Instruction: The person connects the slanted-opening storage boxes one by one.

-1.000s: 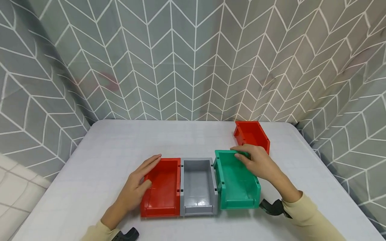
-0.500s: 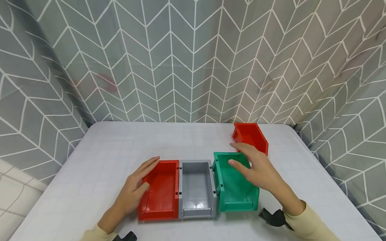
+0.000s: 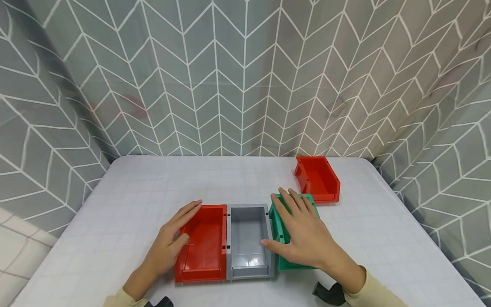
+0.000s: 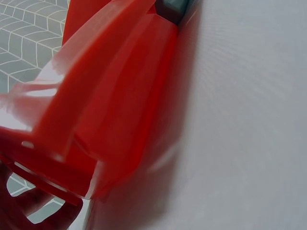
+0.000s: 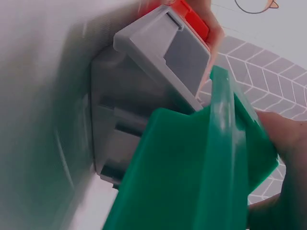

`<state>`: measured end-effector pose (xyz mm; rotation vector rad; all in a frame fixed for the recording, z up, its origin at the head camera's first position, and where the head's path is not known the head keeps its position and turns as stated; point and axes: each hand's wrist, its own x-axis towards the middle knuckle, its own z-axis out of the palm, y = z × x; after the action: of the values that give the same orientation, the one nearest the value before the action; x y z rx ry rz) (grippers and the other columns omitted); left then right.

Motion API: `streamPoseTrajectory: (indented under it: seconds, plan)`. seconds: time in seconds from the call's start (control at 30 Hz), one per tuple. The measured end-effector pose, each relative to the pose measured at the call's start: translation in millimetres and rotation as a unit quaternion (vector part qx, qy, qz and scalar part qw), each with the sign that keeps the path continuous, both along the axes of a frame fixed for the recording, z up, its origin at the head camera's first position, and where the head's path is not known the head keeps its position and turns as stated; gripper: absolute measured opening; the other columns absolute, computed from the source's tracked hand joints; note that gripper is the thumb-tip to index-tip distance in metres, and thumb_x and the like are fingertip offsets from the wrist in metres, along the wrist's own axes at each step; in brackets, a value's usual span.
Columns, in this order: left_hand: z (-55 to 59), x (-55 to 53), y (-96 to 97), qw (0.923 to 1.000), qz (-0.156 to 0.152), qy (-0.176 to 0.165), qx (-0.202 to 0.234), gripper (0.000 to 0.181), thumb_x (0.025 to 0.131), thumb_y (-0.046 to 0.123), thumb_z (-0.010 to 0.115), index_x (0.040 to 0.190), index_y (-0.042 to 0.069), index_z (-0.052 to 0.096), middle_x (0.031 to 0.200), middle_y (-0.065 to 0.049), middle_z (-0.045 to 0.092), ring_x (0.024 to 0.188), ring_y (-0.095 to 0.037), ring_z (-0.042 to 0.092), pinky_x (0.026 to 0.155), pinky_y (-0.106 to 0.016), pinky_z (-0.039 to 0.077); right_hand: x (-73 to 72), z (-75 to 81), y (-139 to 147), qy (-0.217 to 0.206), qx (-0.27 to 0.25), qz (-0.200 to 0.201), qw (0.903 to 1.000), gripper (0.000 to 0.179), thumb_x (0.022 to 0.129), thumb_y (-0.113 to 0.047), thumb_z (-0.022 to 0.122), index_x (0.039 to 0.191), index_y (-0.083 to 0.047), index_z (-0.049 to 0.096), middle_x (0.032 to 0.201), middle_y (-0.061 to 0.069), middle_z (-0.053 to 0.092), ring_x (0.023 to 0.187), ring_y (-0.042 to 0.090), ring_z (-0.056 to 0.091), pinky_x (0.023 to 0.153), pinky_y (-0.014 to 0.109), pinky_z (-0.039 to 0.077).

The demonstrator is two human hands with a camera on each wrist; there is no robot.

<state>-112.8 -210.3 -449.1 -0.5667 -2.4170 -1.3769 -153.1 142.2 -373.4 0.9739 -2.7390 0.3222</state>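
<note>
Here we are at the front of the desk [image 3: 153, 179], with three bins side by side: the front red bin [image 3: 205, 238], the grey bin [image 3: 249, 230] touching it on the right, and then the green bin [image 3: 285, 263], just beside the grey and standing a touch askew to it. The left hand [image 3: 166, 243] rests along the front red bin's left wall, fingers laid out nearly straight towards the back corner, thumb apart from them and over the side; no curled grip to be seen there. And the right hand [image 3: 307, 234], fanned wide right above the green bin! Fingers straight and apart, nothing gripped, thumb reaching left over the grey bin's right wall. Whether that palm presses on the green or hovers over it, I can't tell. From the right wrist, the green wall looms large with the grey one behind, but the join itself is hidden.

The step in hand looks like lining the green bin up against the grey one and seating it, while the left hand steadies the other end. The next move, I'd judge, calls for even pressure down and inward, keeping the row square. Meanwhile the back red bin [image 3: 322, 179] sits off to the rear right, behind the green one, untouched by either hand.
</note>
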Motion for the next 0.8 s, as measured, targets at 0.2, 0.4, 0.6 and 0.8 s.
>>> streamPoseTrajectory:
  seconds: [0.2,0.4,0.6,0.8]
  plan:
    - [-0.5,0.1,-0.8,1.0,0.003,0.002,-0.006,0.084,0.083,-0.015,0.053,0.159,0.02,0.046,0.161,0.001,0.042,0.147,-0.021,0.038,0.101,-0.042,0.05,1.9,-4.8,-4.8,0.016,0.003,0.0,0.9999,0.109,0.08,-0.07,0.071,0.159,-0.003,0.038,0.164,0.018,0.032,0.15,0.044,0.026,0.115,0.072,0.021]
    - [-0.2,0.2,0.6,1.0,0.003,-0.001,-0.003,0.084,0.084,-0.015,0.053,0.159,0.021,0.046,0.161,0.0,0.042,0.147,-0.02,0.038,0.104,-0.035,0.045,1.5,-10.4,-6.5,0.025,-0.01,0.0,0.9996,0.105,0.082,-0.063,0.071,0.16,-0.001,0.035,0.164,0.02,0.03,0.149,0.046,0.026,0.116,0.071,0.018]
    - [-0.1,0.9,0.8,1.0,0.003,-0.001,-0.004,0.084,0.083,-0.015,0.052,0.159,0.021,0.046,0.161,0.0,0.042,0.147,-0.021,0.038,0.106,-0.028,0.041,1.5,-16.4,-9.4,0.029,-0.012,0.002,0.9995,0.103,0.085,-0.061,0.07,0.16,-0.001,0.033,0.163,0.021,0.029,0.149,0.046,0.024,0.118,0.07,0.013]
    - [1.3,1.6,1.0,1.0,0.008,-0.005,-0.002,0.084,0.083,-0.014,0.052,0.159,0.021,0.046,0.161,0.001,0.041,0.147,-0.02,0.038,0.106,-0.035,0.044,2.4,-19.8,-11.0,0.034,-0.013,-0.001,0.9993,0.103,0.085,-0.061,0.07,0.16,-0.002,0.033,0.163,0.021,0.03,0.149,0.046,0.023,0.118,0.07,0.014]
